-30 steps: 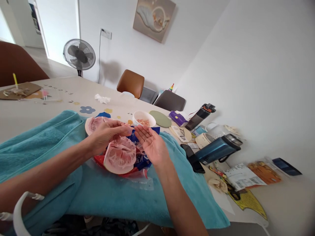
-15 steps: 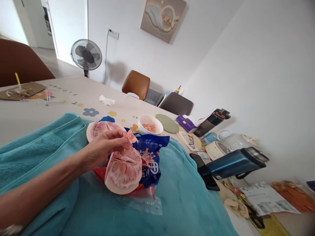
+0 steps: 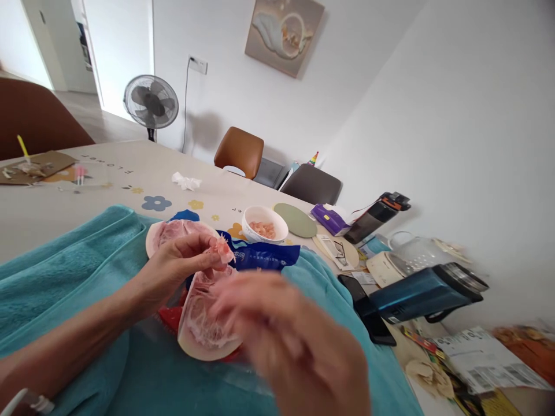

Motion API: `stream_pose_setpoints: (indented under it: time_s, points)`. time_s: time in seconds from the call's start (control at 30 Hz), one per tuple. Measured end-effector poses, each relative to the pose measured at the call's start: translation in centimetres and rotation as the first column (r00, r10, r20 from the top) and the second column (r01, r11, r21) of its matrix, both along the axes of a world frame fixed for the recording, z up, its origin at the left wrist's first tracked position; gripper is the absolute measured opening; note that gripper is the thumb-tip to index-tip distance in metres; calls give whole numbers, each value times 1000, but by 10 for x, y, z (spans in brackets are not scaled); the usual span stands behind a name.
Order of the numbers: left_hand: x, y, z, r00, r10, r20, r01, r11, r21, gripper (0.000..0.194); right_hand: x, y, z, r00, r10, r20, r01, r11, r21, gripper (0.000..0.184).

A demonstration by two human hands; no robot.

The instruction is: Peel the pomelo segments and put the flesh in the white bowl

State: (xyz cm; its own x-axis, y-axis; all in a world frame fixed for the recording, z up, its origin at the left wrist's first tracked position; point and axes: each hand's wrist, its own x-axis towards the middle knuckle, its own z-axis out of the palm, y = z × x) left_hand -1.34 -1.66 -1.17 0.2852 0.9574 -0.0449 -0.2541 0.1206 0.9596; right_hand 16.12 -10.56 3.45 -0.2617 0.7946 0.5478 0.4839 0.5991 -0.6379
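My left hand (image 3: pixel 173 268) pinches a small pink piece of pomelo flesh (image 3: pixel 222 249) between thumb and fingers. Just below it lies a peeled pomelo half (image 3: pixel 199 323) on a blue and red plastic bag (image 3: pixel 260 254), all on a teal towel (image 3: pixel 65 271). A second pomelo piece (image 3: pixel 167 231) lies behind my left hand. My right hand (image 3: pixel 286 341) is blurred with motion, close to the camera, over the right side of the pomelo half; whether it holds anything cannot be made out. A white bowl (image 3: pixel 264 224) with pink pieces stands beyond the bag.
On the table's right side lie a green round lid (image 3: pixel 295 219), a purple pack (image 3: pixel 328 219), a black bottle (image 3: pixel 373 218), a phone (image 3: pixel 366 306), a blue flask (image 3: pixel 425 293) and papers (image 3: pixel 498 361). A crumpled tissue (image 3: pixel 185 181) lies further back. Chairs and a fan (image 3: pixel 151 104) stand behind.
My right hand went out of view half a second ago and has now come back in, blurred, in front of the pomelo half. My left hand keeps the small piece.
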Motion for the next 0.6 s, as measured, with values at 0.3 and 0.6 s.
stream_pose_setpoints:
  time_s: [0.3, 0.6]
  points:
    - [-3, 2, -5, 997, 17, -78, -17, 1000, 4, 22, -7, 77, -23, 994, 63, 86, -77, 983, 167, 17]
    - [-5, 1, -2, 979, 3, -205, -5, 1000, -9, 27, -5, 90, -32, 936, 41, 349, -135, 959, 250, 26]
